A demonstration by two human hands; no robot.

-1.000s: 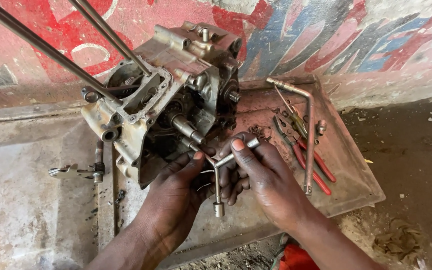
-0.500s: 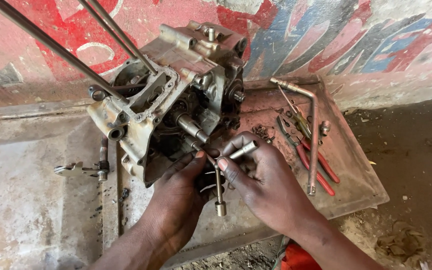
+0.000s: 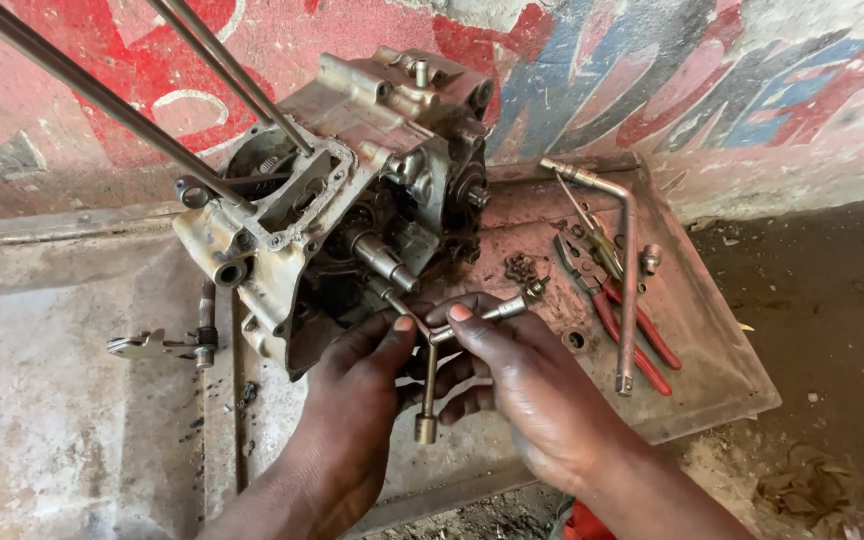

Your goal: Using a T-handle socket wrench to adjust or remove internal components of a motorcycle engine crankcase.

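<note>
Both hands meet at a three-armed socket wrench (image 3: 430,375) just in front of an engine case (image 3: 352,190) that sits on a rusty metal tray (image 3: 697,345); the left hand (image 3: 352,420) pinches the hub with thumb and forefinger, other fingers curled loosely; the right hand (image 3: 522,385) closes around the arm pointing right, forefinger on top; one arm seems to reach into the case, though shadow hides its tip; red-handled pliers (image 3: 632,330) and a bent L-shaped wrench (image 3: 627,270) lie near on the tray.
</note>
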